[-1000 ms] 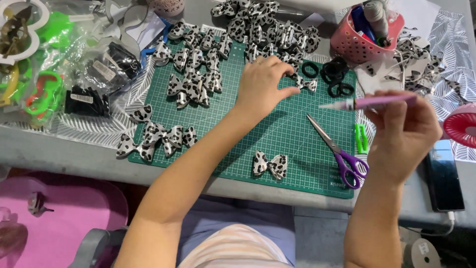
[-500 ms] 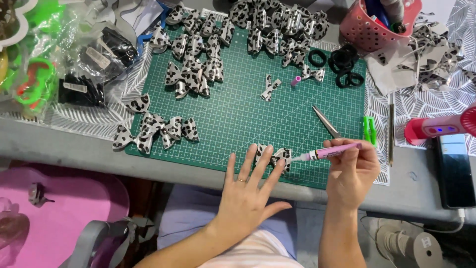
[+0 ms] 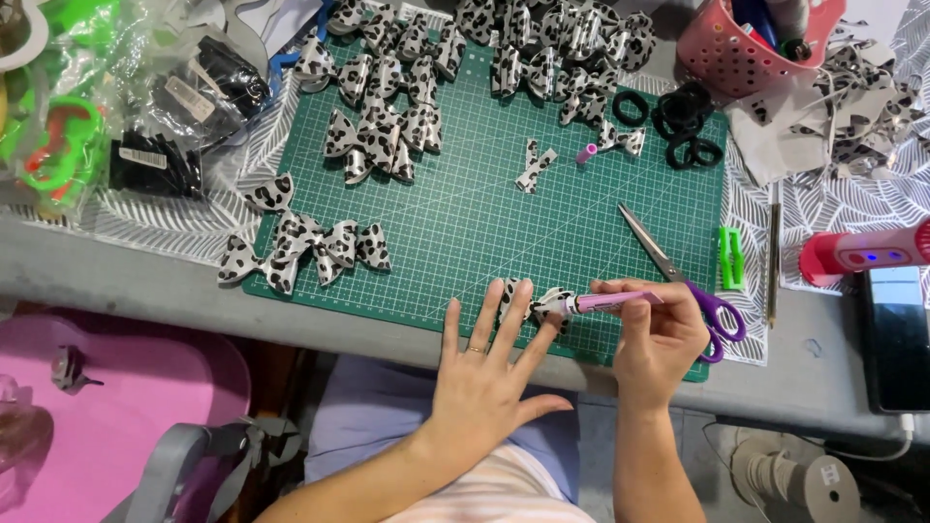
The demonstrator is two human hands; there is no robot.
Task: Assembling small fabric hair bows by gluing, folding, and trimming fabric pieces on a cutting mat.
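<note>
Left hand [image 3: 484, 373]: flat, fingers spread, palm down at the near edge of the green mat [image 3: 465, 223], fingertips pressing a spotted bow [image 3: 542, 305]. Bow: black-and-white print, lying at the mat's near edge between the two hands, largely covered by the fingers, so its outline is hard to make out. Right hand [image 3: 664, 339]: closed around a pink pen-shaped tool [image 3: 610, 301], likely a glue pen. Tool: long axis nearly level, running left to right across the view, tip pointing left and touching the bow, rear end hidden in the fingers. Scissors [image 3: 678, 276]: purple handles under the right hand, blades pointing up and left across the mat. Finished bows [image 3: 378, 126]: heaped along the mat's far and left sides. Pink basket [image 3: 736, 58]: far right corner. Black rings [image 3: 683, 126]: just below the basket. Phone [image 3: 896, 334]: on the table at far right.
</note>
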